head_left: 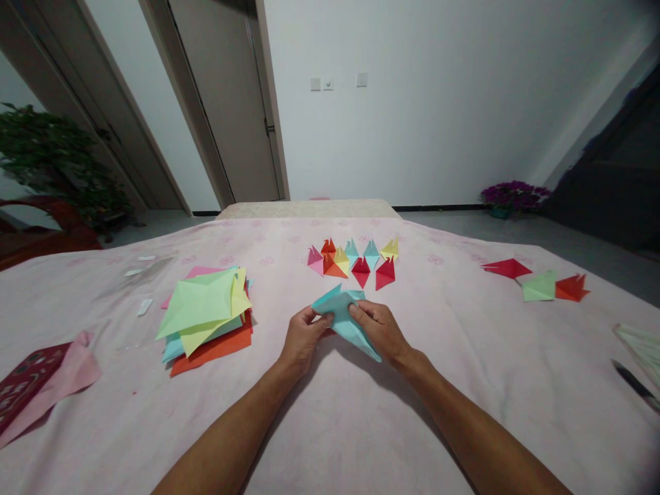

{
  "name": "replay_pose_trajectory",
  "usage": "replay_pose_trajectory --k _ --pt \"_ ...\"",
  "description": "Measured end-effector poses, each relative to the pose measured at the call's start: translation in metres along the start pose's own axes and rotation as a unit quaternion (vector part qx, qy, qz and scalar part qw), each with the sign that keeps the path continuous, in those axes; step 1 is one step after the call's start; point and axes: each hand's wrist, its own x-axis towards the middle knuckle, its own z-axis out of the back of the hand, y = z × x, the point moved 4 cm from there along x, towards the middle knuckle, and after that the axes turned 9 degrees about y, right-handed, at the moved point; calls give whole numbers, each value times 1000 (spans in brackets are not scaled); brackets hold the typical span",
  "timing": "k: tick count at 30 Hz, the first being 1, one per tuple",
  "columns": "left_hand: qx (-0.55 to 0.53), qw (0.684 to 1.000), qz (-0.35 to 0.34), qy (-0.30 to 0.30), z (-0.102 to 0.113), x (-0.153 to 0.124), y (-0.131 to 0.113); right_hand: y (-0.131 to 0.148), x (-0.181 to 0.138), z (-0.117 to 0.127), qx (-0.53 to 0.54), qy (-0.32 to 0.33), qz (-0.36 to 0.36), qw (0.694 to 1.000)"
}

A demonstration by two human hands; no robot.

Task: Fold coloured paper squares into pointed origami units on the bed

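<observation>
Both hands are holding one folded sheet of light blue paper [344, 320] just above the pink cloth [330, 433], and a shadow is falling beneath them. The left hand [304, 335] is pinching its left side, thumb on top and fingers curling under; the right hand [382, 328] is gripping the right side — its thumb is pressing on the upper face (its other fingers are mostly hiding from view). A long point of the paper is slanting down to the right, toward the right forearm.

Just beyond the hands, a cluster of small folded figures [361, 273] is standing in pink, orange, yellow, blue and red. Off to the left, a loose stack of coloured paper [199, 302] is lying with a pale green sheet uppermost. Well to the right, a red piece [508, 268], a green piece [540, 287] and an orange piece [570, 287] are resting in a row — a dark pen [634, 383] is lying nearer the edge.
</observation>
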Motion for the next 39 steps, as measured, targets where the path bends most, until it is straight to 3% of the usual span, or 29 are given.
replay_pose_trajectory --k 6,12,15,18,21,24,28,32,39 --pt "-66 994 72 57 -3 1 3 -3 2 4 53 25 -19 998" --pt "-108 991 84 4 1 2 -1 -12 4 9 172 18 -40 984" --pt "-165 982 82 -33 5 3 -2 -16 5 14 183 20 -33 982" --pt "-179 979 76 -64 8 3 -3 -14 4 18 115 -2 8 993" --pt "-172 980 71 -72 8 4 -2 -1 1 20 -18 -37 99 994" --pt "-167 982 66 -63 8 4 0 13 -4 17 -144 -51 176 972" --pt "-154 985 73 -29 5 4 2 21 -7 13 -266 -46 212 939" --pt "-144 986 77 -19 2 2 3 17 -6 12 -265 -48 190 944" --pt "-130 988 81 0 -4 0 1 -6 1 14 -147 -90 93 981"
